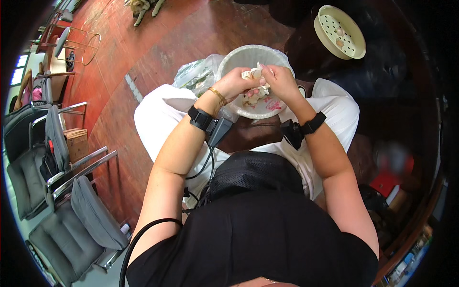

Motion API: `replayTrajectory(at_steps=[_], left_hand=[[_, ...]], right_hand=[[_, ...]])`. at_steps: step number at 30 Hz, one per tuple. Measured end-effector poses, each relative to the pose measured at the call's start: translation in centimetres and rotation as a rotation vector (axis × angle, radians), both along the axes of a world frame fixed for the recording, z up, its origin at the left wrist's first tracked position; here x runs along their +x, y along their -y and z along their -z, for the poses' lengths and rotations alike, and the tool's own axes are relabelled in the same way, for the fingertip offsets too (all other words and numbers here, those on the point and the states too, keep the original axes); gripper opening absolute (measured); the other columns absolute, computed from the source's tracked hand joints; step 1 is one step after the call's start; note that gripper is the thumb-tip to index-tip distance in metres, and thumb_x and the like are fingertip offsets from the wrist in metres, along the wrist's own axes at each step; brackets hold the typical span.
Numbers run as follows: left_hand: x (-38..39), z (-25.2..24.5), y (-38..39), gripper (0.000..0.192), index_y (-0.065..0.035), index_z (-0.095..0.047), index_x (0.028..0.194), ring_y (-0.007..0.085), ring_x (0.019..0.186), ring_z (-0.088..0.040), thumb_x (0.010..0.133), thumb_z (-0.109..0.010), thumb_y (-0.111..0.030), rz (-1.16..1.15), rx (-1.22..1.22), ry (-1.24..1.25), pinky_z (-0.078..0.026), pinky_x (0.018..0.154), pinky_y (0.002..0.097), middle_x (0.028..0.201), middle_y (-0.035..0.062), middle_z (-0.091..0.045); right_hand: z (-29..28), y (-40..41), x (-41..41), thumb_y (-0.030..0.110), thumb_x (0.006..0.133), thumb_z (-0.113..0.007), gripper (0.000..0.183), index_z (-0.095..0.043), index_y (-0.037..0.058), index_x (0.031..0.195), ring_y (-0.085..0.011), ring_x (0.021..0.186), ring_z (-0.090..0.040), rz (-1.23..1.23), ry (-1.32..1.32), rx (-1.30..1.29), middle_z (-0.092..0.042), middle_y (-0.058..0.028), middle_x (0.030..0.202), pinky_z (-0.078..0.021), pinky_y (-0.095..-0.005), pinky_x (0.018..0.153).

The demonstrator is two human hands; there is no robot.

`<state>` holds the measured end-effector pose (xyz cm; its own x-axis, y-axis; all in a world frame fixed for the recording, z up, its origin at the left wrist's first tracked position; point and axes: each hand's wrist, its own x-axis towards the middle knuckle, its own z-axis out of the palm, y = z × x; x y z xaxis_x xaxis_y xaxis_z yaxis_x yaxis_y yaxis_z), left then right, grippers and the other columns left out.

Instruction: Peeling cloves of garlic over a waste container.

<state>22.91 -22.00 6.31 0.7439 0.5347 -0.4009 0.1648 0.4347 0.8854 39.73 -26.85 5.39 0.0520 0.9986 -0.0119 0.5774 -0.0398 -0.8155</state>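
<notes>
Over a round bin lined with a clear plastic bag (pixel 235 59), both hands meet at whitish, papery pieces that look like garlic (pixel 254 74). My left hand (pixel 238 84) is closed around them, its fingers curled underneath. From the other side my right hand (pixel 280 80) pinches the upper edge of a piece between thumb and finger. More pale, skin-like scraps (pixel 263 91) show just below the hands, partly hidden by them. Inside the bin, red print shows on the liner near the lower right. The bin stands between my knees.
A clear bag with green contents (pixel 199 73) lies left of the bin. A cream perforated basket (pixel 339 32) holding a small brownish piece stands at the upper right. Grey cushioned chairs (pixel 64 236), a cardboard box (pixel 76 143) and a stool (pixel 62 42) are at left. A dog (pixel 140 7) lies at the top.
</notes>
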Motion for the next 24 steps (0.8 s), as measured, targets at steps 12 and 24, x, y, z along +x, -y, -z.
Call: replayTrajectory(at_steps=[12, 24], left_hand=[[0.2, -0.2, 0.8, 0.018, -0.0068, -0.059, 0.085, 0.0017, 0.054, -0.041, 0.085, -0.063, -0.025, -0.02, 0.169, 0.08, -0.03, 0.044, 0.018, 0.068, -0.0058, -0.051], [0.1, -0.5, 0.4, 0.019, -0.0056, -0.06, 0.09, 0.0056, 0.055, -0.05, 0.083, -0.064, -0.022, -0.277, 0.154, -0.05, -0.038, 0.048, 0.0188, 0.07, -0.0023, -0.058]], right_hand=[[-0.4, 0.1, -0.4, 0.04, 0.088, -0.051, 0.047, -0.062, -0.0018, 0.07, -0.015, 0.051, -0.052, 0.016, -0.418, -0.166, -0.056, -0.0095, 0.057, -0.0411, -0.0309, 0.051], [-1.0, -0.5, 1.4, 0.049, 0.09, -0.043, 0.047, -0.052, 0.0071, 0.07, -0.0078, 0.043, -0.038, 0.142, -0.937, -0.462, -0.046, 0.0001, 0.055, -0.0282, -0.0213, 0.041]])
